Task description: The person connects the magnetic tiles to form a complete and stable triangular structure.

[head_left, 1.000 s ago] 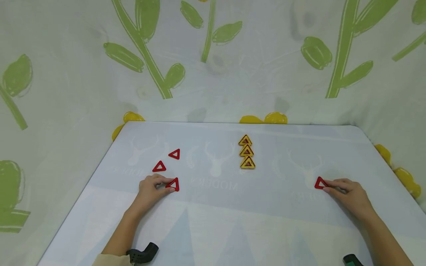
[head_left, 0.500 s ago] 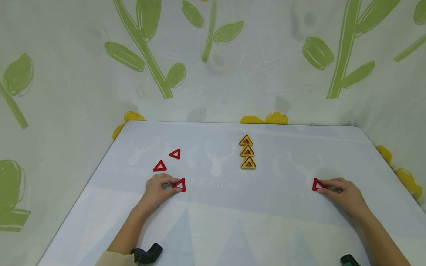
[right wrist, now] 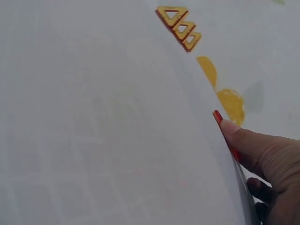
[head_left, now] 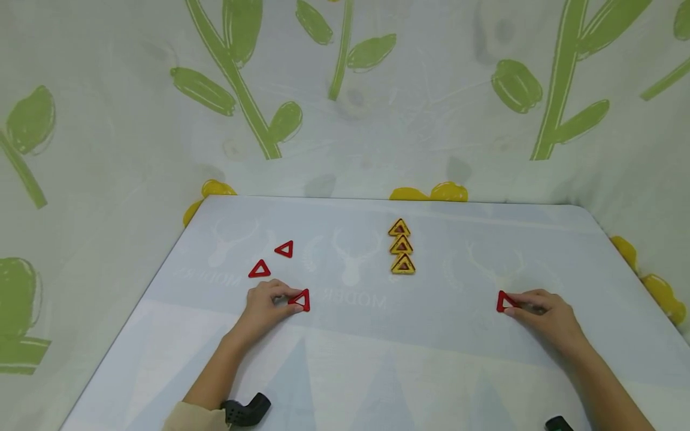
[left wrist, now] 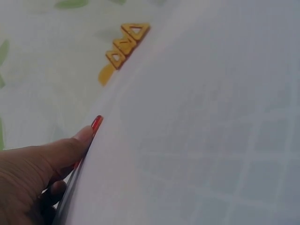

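Between thumb and fingertips my left hand point(head_left: 266, 306) pinches a red triangle frame point(head_left: 306, 300), low over the table left of centre. My right hand point(head_left: 551, 314) pinches another red triangle frame point(head_left: 501, 301) on the right side. In both wrist views each held triangle shows edge-on, partly hidden by the thumb. Two more red triangles lie beyond the left hand: a nearer one point(head_left: 260, 269) and a farther one point(head_left: 284, 249). At the back centre, three yellow triangles point(head_left: 401, 245) with red-brown edges stand in a column, corner to base.
A pale patterned cloth covers the table point(head_left: 409, 371). Behind it hangs a light curtain point(head_left: 420, 108) printed with green leaves and yellow shapes. A black wrist device point(head_left: 247, 410) sits on the left forearm, with part of another point(head_left: 558, 424) at the bottom right.
Both hands have moved inward with their red triangles, the left one to the right and the right one to the left. The loose red triangles and the yellow column have stayed put.
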`<move>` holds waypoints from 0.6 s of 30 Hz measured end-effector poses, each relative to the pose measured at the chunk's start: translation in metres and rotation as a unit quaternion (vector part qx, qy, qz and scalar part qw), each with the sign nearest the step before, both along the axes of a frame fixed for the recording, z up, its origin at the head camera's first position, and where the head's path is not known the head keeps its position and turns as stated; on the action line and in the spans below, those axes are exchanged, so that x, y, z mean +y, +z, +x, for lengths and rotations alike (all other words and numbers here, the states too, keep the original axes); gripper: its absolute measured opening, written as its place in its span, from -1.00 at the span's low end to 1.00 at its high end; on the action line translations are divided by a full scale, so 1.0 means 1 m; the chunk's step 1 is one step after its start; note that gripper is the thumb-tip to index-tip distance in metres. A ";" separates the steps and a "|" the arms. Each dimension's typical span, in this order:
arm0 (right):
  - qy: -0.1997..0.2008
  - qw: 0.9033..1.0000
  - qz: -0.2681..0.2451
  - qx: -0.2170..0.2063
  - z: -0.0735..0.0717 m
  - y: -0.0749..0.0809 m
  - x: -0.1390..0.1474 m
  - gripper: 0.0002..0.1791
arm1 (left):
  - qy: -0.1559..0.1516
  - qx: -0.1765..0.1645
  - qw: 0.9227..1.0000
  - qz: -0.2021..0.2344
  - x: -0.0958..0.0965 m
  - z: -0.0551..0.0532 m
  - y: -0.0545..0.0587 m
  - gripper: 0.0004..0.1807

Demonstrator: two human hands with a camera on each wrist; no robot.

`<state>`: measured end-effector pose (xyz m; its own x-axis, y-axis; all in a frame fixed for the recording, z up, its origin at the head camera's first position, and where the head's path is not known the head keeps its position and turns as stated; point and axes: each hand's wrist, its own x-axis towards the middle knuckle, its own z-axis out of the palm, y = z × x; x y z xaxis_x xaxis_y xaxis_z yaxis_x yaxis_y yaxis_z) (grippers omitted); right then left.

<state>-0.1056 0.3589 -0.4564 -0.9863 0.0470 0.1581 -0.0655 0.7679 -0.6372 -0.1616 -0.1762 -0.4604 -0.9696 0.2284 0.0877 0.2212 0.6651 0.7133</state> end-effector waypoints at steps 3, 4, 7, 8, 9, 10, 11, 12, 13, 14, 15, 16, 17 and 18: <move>0.008 1.000 0.001 0.005 0.000 -0.001 -0.004 -0.64 | 0.001 -0.001 1.000 -0.001 0.003 0.000 -0.001 -0.67; 0.009 1.000 0.001 0.006 0.000 -0.001 -0.005 -0.64 | 0.000 -0.002 1.000 0.001 0.004 0.000 -0.001 -0.67; 0.011 1.000 0.003 0.007 0.000 -0.001 -0.009 -0.63 | -0.007 0.002 1.000 0.004 0.008 0.000 -0.001 -0.67; 0.012 1.000 0.003 0.008 0.000 -0.001 -0.010 -0.64 | -0.009 0.002 1.000 0.006 0.009 0.000 -0.001 -0.67; 0.014 1.000 0.003 0.008 -0.001 -0.001 -0.011 -0.64 | -0.011 0.002 1.000 0.006 0.010 0.000 -0.001 -0.67; 0.017 1.000 0.002 0.010 -0.001 -0.001 -0.013 -0.64 | -0.012 0.003 1.000 0.006 0.011 0.000 -0.001 -0.68; 0.020 1.000 0.002 0.011 -0.001 -0.001 -0.014 -0.65 | -0.014 0.002 1.000 0.005 0.012 -0.001 -0.001 -0.68; 0.022 1.000 0.002 0.012 -0.001 -0.001 -0.015 -0.65 | -0.015 0.002 1.000 0.004 0.014 -0.001 -0.002 -0.68; 0.024 1.000 0.003 0.014 -0.001 -0.001 -0.016 -0.65 | -0.015 0.002 1.000 0.002 0.015 -0.001 -0.002 -0.68; 0.027 1.000 0.002 0.017 -0.001 -0.001 -0.017 -0.66 | -0.016 0.001 1.000 0.002 0.016 -0.002 -0.003 -0.67; 0.029 0.999 0.002 0.018 -0.001 -0.002 -0.018 -0.66 | -0.018 0.002 1.000 0.001 0.017 -0.002 -0.003 -0.67; 0.031 0.999 0.002 0.021 -0.001 -0.002 -0.020 -0.66 | -0.019 0.002 1.000 0.000 0.018 -0.003 -0.004 -0.68; 0.033 0.999 0.000 0.024 -0.002 -0.003 -0.021 -0.67 | -0.022 0.001 1.000 0.000 0.019 -0.003 -0.004 -0.68; 0.035 0.999 -0.001 0.026 -0.002 -0.004 -0.022 -0.67 | -0.024 0.001 1.000 0.002 0.021 -0.003 -0.004 -0.68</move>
